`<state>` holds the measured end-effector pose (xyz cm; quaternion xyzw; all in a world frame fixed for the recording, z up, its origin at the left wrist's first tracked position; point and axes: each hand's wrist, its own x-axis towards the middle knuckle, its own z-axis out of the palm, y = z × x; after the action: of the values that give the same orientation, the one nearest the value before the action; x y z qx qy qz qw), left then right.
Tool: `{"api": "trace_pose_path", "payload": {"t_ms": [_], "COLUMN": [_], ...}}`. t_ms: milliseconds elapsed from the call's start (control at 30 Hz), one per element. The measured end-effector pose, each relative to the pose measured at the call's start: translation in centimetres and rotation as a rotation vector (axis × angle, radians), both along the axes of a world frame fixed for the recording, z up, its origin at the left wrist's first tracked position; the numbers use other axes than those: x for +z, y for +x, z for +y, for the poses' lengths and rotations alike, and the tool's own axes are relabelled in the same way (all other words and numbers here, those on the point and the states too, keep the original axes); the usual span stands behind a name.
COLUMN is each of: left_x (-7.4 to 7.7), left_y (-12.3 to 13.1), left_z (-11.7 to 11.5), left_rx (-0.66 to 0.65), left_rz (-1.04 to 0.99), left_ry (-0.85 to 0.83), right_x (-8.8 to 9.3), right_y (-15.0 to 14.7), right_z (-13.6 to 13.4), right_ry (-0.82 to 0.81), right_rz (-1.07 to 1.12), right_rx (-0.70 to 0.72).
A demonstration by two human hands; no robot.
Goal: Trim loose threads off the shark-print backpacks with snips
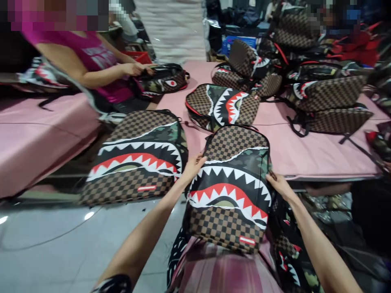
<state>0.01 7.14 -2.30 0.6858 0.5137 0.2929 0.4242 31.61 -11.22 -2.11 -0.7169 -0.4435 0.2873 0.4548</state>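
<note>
A brown-and-black checkered backpack (226,191) with a red-and-white shark mouth rests upright at my lap, its front panel facing me. My left hand (195,166) grips its left edge near the upper part, fingers curled over the side. On the opposite side my right hand (278,185) holds the right edge, partly hidden behind the bag. Close by on the left, a matching backpack (137,158) leans at the table's edge. Just beyond mine, another such backpack (226,105) lies on its back on the pink table (275,150).
Across the left side, a person in a magenta shirt (106,61) handles a camouflage backpack (168,81). More checkered bags (332,97) are piled at the right and back. Beside my right leg, more shark-patterned bags (290,260) sit low. Tiled floor (61,244) shows lower left.
</note>
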Motion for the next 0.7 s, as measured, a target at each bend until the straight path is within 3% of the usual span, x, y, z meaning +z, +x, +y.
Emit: {"api": "trace_pose_path", "payload": {"t_ms": [133, 300, 400, 567, 633, 700], "left_x": [-1.7, -3.1, -3.4, -3.2, -2.4, -0.8], "left_y": [1.2, 2.5, 2.6, 2.9, 2.9, 2.7], "left_z": [0.7, 0.8, 0.2, -0.8, -1.1, -1.5], "left_rx": [-0.04, -0.052, -0.047, -0.06, -0.081, -0.113], "left_rz": [0.016, 0.016, -0.014, -0.054, -0.074, -0.098], "left_ry": [-0.059, -0.122, -0.144, -0.172, -0.187, -0.204], "right_x": [3.1, 9.8, 11.9, 11.6, 10.7, 9.2], "right_y": [-0.5, -1.3, -2.3, -3.6, -3.4, -2.3], "right_z": [-3.1, -3.2, -2.9, -3.2, -3.6, -4.1], "right_ry": [-0.103, -0.18, -0.179, -0.058, -0.028, 0.012], "right_rz": [-0.024, -0.111, -0.035, 0.237, 0.364, 0.508], "right_rx": [0.114, 0.303, 0.329, 0.271, 0.203, 0.035]}}
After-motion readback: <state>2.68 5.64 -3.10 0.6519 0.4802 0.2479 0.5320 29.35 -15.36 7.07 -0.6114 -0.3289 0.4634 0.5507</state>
